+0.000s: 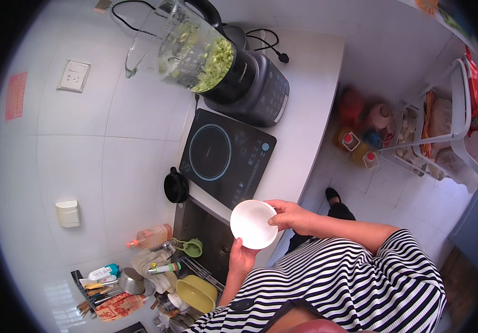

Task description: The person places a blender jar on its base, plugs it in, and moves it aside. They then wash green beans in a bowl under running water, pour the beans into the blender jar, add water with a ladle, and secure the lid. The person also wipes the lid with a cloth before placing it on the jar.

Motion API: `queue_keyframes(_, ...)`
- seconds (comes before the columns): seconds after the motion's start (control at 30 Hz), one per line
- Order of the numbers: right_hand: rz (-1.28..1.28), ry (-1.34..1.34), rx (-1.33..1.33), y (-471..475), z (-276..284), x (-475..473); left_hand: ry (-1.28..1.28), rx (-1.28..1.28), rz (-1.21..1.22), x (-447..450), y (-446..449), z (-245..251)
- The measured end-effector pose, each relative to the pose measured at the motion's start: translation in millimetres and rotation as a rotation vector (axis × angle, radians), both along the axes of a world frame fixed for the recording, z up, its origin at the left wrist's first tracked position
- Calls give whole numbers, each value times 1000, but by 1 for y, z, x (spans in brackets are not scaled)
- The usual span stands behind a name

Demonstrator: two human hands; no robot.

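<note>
My left hand (242,257) and my right hand (291,217) hold a small white bowl (254,224) between them, its open side facing the camera. The right thumb lies over the rim, and the left thumb is at the near edge; some fingers are hidden behind the bowl. Just beyond the bowl lies a black induction cooktop (228,156) on the white countertop (309,104). A blender (247,89) stands past it, its clear jug (193,56) partly filled with chopped pale-green pieces. The sink (205,224) is left of the bowl.
A black pot (176,186) stands by the wall. Around the sink are a green strainer (193,247), a yellow basin (197,293), an orange bottle (153,236) and a metal cup (131,281). A rack (443,139) with food and bottles (365,156) stands on the right.
</note>
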State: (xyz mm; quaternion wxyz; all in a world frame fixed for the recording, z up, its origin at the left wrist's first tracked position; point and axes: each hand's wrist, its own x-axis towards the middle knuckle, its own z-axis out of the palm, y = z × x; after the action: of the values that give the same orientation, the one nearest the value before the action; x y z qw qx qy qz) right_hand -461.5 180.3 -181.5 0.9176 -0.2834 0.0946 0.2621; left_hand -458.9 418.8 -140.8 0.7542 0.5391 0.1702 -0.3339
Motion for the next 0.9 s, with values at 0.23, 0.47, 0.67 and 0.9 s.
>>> queue_keyframes(0.23, 11, -38, -46, -15, 2, -6, 103, -40, 62, 1, -12, -4)
queue_keyframes(0.47, 48, -58, -95, -15, -1, -1, 161, -77, 91, 3, -11, -5)
queue_keyframes(0.67, 11, -60, -261, -8, 0, 5, 126, -183, 164, -2, -5, -4)
queue_keyframes(0.9, -34, -78, -444, -16, 3, 14, 56, -322, 346, -23, 16, -6)
